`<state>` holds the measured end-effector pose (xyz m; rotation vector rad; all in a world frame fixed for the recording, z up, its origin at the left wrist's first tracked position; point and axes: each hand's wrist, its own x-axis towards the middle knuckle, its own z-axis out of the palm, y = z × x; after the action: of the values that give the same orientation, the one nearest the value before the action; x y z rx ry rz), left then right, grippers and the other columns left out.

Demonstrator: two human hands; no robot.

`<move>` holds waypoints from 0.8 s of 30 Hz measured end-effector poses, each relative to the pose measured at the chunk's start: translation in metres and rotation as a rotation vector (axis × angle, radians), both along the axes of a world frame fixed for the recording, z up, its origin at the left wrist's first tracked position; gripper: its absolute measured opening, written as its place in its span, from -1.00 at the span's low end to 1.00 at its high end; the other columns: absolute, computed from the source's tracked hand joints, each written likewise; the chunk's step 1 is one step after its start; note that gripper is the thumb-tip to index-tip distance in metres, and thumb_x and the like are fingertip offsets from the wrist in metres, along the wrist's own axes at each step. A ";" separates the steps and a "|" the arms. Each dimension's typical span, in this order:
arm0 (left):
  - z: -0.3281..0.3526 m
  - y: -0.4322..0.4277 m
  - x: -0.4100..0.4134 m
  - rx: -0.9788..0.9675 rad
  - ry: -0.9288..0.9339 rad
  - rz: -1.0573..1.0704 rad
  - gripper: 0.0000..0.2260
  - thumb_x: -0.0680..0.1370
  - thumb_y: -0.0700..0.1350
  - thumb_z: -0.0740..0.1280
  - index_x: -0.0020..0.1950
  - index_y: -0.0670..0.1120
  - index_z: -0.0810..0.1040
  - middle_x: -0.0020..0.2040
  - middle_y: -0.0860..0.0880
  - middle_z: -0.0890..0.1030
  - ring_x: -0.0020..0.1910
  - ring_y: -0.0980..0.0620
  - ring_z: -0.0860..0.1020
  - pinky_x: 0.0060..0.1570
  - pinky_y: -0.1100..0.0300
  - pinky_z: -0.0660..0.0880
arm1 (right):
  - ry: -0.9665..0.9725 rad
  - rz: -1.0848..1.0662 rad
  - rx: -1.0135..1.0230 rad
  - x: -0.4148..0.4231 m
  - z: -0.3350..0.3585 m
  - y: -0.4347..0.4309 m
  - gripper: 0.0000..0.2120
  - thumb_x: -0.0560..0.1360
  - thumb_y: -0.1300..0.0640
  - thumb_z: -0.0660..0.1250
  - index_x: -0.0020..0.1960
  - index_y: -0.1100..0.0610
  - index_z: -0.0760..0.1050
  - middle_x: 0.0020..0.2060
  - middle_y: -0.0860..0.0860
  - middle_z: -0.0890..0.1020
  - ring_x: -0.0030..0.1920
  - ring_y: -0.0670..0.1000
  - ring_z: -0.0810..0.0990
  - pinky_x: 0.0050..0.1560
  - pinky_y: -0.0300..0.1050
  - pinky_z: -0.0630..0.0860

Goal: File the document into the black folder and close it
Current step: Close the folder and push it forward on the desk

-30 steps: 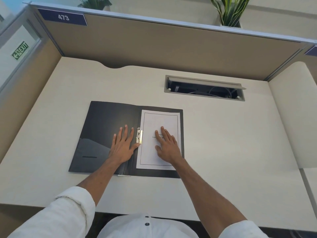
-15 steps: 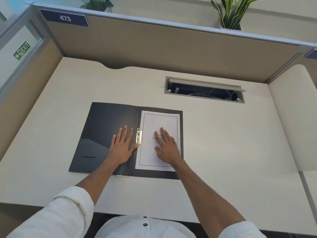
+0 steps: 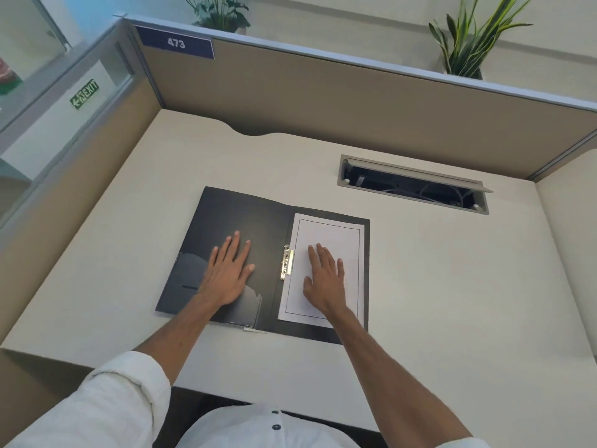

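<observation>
The black folder [image 3: 239, 218] lies open flat on the cream desk [image 3: 452, 286]. A white document [image 3: 329, 231] with a thin printed border rests on the folder's right half, its left edge at the metal clip [image 3: 287, 261] by the spine. My left hand [image 3: 229, 273] lies flat, fingers spread, on the folder's left inner cover, a little apart from the clip. My right hand [image 3: 324, 278] presses flat on the document and hides the print in its middle. Neither hand grips anything.
An open cable tray [image 3: 413, 185] is set into the desk behind and to the right of the folder. Tan cubicle partitions [image 3: 323, 101] wall the desk at the back and both sides. Two potted plants [image 3: 468, 40] stand beyond the partition.
My left hand has slid left, away from the metal clip, onto the middle of the left cover. My right hand stays on the document. The view has turned left.
</observation>
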<state>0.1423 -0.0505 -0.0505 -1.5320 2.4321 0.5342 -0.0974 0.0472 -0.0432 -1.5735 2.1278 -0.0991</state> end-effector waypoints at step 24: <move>0.026 -0.040 0.119 0.180 0.875 1.079 -0.70 0.69 -0.18 0.35 0.38 -0.15 0.74 0.36 -0.17 0.74 0.37 -0.20 0.68 0.48 -0.07 0.57 | -0.222 0.215 -0.028 0.150 -0.007 -0.056 -0.22 0.66 0.25 0.22 0.81 0.06 0.02 0.81 0.01 -0.06 0.82 0.06 -0.05 0.81 0.20 -0.07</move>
<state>0.2609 -0.0903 -0.0242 -2.8495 1.5770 1.8475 0.0531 -0.0088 -0.0500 -1.7109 1.7868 -0.2210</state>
